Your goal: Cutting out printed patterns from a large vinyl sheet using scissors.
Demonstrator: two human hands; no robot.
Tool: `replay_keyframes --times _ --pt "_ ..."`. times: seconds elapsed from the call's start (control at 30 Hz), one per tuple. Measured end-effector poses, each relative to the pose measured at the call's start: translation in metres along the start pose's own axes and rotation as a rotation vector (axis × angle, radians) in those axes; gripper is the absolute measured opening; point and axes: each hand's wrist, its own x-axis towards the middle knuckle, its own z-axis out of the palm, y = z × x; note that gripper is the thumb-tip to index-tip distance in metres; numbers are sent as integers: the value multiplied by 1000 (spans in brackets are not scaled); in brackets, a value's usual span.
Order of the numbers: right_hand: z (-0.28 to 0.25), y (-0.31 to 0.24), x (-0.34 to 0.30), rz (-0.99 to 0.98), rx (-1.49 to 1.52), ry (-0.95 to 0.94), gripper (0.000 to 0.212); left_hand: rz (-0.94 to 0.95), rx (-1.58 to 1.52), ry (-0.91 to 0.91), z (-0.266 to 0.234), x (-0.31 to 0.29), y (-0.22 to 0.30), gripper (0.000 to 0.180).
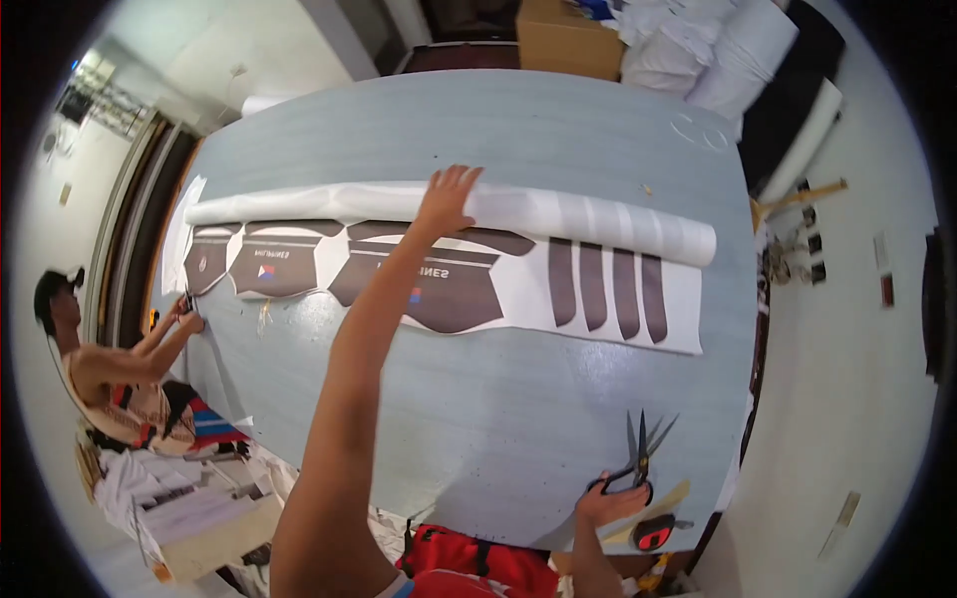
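Observation:
My left hand [449, 202] reaches far across the table and rests on a long white roll [588, 214], its fingers spread. From the roll's near side a printed sheet [523, 299] lies partly unrolled, showing dark garment-shaped panels [439, 294] and several narrow dark strips [625, 292]. At the near right, my right hand [610, 503] is closed around the handles of black scissors [640, 460]. Their blades point away from me and stand apart, above the bare tabletop. A red and black tape measure [653, 533] sits just beside that hand.
The big blue-grey table [518, 419] fills the middle. At the left edge a co-worker [110, 369] has both hands at the sheet's left end. A cardboard box [566, 40] and white wrapped rolls [723, 55] stand behind the table. A red bag [478, 563] is at the near edge.

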Motion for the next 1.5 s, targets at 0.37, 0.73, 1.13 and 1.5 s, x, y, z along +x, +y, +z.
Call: replay_keyframes --times 0.37,0.73,1.13,1.5 --pt "19 8 -3 -10 -141 16 81 -57 53 -589 34 46 -26 87" --pt "24 12 -10 10 -137 -13 87 -114 329 -325 19 -5 -1 79" --pt "7 -3 8 -38 18 -20 82 -863 -26 -177 -3 -370 238 74" --pt "3 -1 2 142 -32 -158 87 -849 39 -191 7 -374 252 74"
